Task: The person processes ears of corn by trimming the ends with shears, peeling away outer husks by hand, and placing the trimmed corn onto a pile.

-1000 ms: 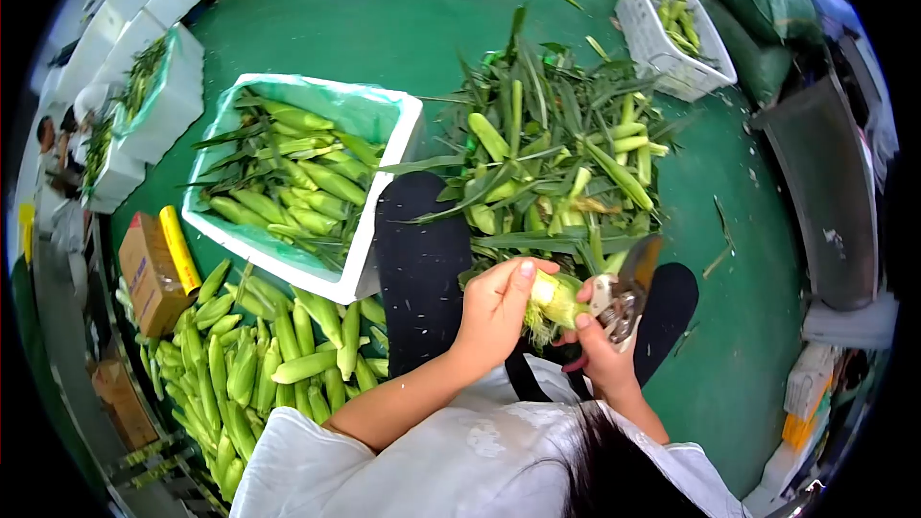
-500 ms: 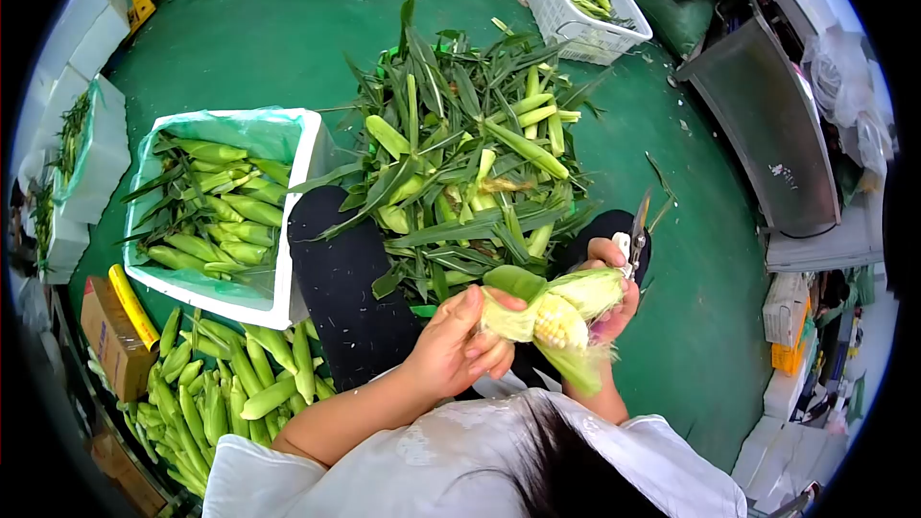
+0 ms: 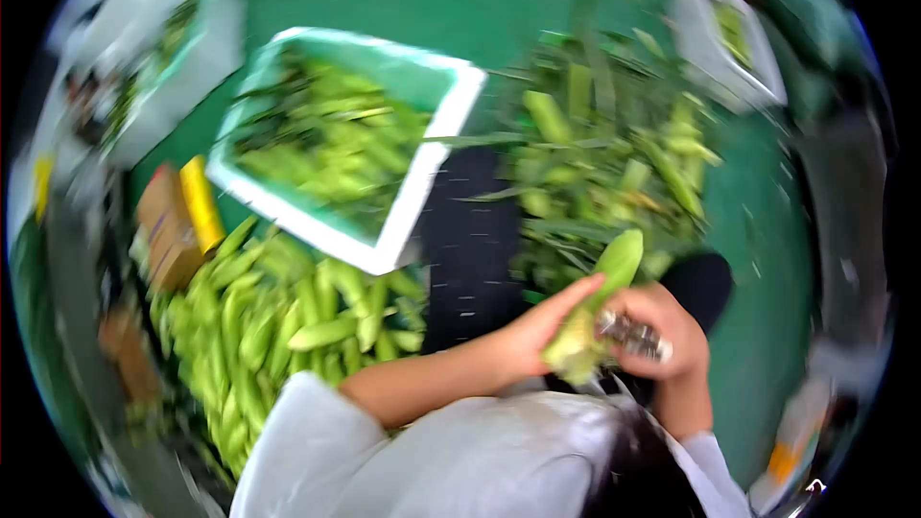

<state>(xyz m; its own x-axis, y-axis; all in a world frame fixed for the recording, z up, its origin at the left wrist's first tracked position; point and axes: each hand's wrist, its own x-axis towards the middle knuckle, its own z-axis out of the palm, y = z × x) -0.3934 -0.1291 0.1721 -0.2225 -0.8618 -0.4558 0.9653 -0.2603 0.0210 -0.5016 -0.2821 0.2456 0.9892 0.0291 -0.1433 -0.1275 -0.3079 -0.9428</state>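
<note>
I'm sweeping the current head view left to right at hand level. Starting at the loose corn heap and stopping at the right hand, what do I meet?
Loose corn heap → black-clad leg → left hand → held ear of corn → right hand.
</note>
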